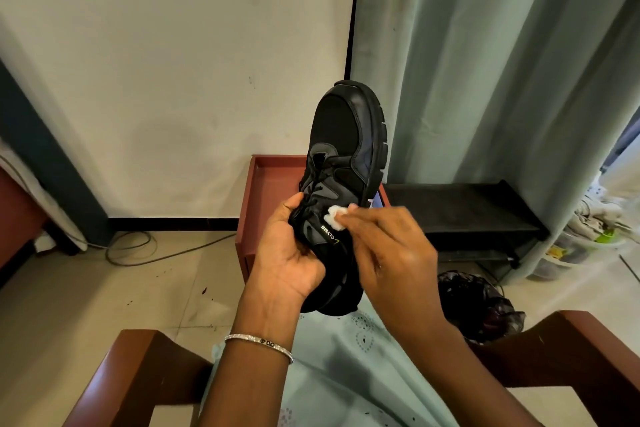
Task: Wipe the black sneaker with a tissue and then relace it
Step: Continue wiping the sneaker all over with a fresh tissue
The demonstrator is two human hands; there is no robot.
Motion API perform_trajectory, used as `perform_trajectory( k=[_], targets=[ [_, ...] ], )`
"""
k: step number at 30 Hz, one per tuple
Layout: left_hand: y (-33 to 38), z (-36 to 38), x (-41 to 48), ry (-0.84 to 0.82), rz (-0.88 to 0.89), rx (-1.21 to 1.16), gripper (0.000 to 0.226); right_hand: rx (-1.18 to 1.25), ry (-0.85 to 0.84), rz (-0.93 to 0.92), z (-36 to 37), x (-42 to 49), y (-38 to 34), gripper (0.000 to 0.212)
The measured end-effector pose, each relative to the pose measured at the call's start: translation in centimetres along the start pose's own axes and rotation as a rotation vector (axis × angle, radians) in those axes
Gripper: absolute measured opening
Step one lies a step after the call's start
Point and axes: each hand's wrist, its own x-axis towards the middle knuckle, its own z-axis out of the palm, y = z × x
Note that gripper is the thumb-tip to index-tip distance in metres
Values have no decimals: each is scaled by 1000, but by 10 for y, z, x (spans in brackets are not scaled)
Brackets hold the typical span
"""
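Wiping, by the look of it, with relacing not yet begun. Grips the black sneaker (346, 135) at its heel end with the left hand (291, 253), fingers curled round the collar and thumb laid over the tongue side, toe pointing up and away beyond the fingertips. Pinches a small wad of tissue (334, 217) at the tips of the right hand (391, 246), fingers pressed together, and holds it against the side panel just past the printed lettering, close beside the left thumb. Cannot read the laces (309, 180) clearly, dark on dark just beyond that thumb; probably threaded, though hard to tell. Calls next, judging from this, for drawing the tissue along the panel toward toe and sole edge, turning the shoe within the left grip to reach the far side, with a firm pinch so the wad does not slip; only then for putting the tissue aside and taking up the laces.
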Motion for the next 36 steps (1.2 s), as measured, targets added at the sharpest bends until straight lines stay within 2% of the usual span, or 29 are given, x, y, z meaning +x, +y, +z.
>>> perform_trajectory(
  k=[6,13,21,26,30,33,36],
  targets=[
    [9,-8,6,14,16,0,34,37,-109,14,2,-26,-9,22],
    [-2,-8,7,-52,-91,-64,38,-19,42,41,5,17,12,19],
    [9,-15,14,3,-61,-3,38,44,-107,53,-1,-30,-5,23],
    [3,-13,12,-84,-179,-102,41,-11,-22,36,-1,5,9,20],
    [0,-13,8,-160,-189,-129,40,25,72,54,1,22,13,19],
    [5,-14,7,-147,-211,-142,39,82,38,66,3,3,7,21],
    [9,-16,8,-97,-165,-45,39,146,-14,100,2,-28,2,21]
  ],
)
